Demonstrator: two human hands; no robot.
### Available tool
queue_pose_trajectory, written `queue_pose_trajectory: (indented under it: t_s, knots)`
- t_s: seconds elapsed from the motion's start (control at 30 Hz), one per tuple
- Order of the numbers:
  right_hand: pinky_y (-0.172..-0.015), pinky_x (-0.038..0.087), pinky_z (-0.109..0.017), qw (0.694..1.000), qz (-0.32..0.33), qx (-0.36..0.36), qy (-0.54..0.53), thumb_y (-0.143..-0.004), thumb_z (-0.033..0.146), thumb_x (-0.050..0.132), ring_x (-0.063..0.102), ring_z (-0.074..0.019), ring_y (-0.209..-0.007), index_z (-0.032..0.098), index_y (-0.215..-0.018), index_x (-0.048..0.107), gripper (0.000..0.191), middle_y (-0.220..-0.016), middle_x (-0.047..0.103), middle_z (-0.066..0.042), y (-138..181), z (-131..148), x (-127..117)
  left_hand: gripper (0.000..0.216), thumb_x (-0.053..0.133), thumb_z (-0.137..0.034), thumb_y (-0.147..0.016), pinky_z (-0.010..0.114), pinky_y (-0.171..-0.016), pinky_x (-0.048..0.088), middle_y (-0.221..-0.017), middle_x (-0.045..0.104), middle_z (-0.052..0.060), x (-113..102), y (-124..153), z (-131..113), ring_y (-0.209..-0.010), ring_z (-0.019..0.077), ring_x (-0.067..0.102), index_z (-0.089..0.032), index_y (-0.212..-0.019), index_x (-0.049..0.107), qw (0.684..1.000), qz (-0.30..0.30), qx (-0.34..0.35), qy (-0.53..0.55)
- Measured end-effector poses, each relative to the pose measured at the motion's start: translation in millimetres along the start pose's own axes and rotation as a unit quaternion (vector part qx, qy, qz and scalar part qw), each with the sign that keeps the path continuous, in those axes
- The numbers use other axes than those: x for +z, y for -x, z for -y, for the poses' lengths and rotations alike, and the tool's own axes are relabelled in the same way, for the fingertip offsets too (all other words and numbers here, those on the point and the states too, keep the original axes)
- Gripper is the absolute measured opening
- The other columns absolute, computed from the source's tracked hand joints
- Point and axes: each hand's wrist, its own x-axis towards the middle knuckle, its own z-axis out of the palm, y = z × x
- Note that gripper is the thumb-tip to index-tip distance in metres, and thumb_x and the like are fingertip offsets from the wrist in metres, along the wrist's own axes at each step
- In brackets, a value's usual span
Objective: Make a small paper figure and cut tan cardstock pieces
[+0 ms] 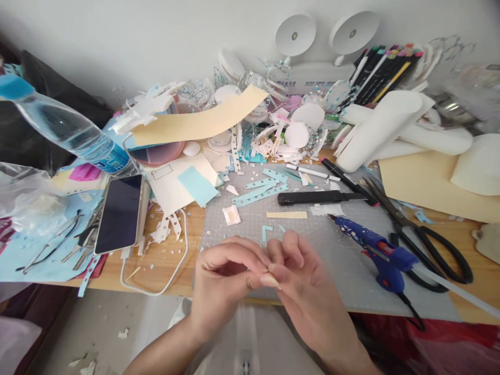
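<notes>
My left hand (230,281) and my right hand (308,291) meet above the front edge of the grey cutting mat (242,182). Both are closed, thumbs and forefingers pinched together at the fingertips. Whatever lies between them is too small and covered to make out. Just beyond the fingers are a bent light-blue paper strip (264,233) and a narrow tan strip (287,214). A black utility knife (308,198) lies behind these. To the right of my right hand rests a blue hot glue gun (375,250) with a glue stick in its back.
Large black-handled scissors (410,224) lie by the glue gun. On the left are a phone (119,213), a white cable (185,250) and a tilted water bottle (78,130). Paper scraps, white foam rolls (385,130) and markers (385,75) crowd the back by the wall.
</notes>
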Motion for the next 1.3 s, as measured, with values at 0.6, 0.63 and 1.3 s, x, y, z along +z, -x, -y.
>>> queue_pose_trajectory:
  t_s: [0.6,0.63,1.3]
  knots:
    - [-0.064,0.036,-0.021,1.0,0.011,0.016,0.015,-0.082,0.028,0.078,0.038,-0.0105,-0.066,0.021,-0.072,0.033,0.047,-0.07,0.045,0.006,0.6,-1.9,-2.6,0.019,0.084,-0.011,-0.074,0.024,-0.071,0.056,-0.078,0.072,0.0,-7.0,-7.3,-10.8,-0.075,0.0122,0.067,-0.026,-0.084,0.078,0.996,0.068,0.043,-0.045]
    - [-0.064,0.036,-0.021,1.0,0.01,0.017,0.015,-0.082,0.028,0.078,0.037,-0.0106,-0.066,0.021,-0.071,0.033,0.047,-0.069,0.045,0.006,0.3,-2.1,-2.7,0.019,0.084,-0.011,-0.074,0.024,-0.071,0.056,-0.078,0.072,0.0,-6.6,-7.5,-10.8,-0.075,0.0121,0.067,-0.026,-0.084,0.077,0.996,0.066,0.041,-0.047]
    - [-0.07,0.042,-0.025,0.979,-0.025,-0.099,0.177,-0.099,0.03,0.056,0.051,-0.0135,-0.075,0.026,-0.093,0.059,0.008,-0.078,0.058,0.002,10.6,-6.8,-38.3,0.02,0.06,-0.028,-0.097,0.025,-0.08,0.052,-0.086,0.071,0.003,-19.1,-15.4,-12.9,-0.083,0.0133,0.065,-0.02,-0.091,0.076,0.981,0.112,-0.114,-0.113]
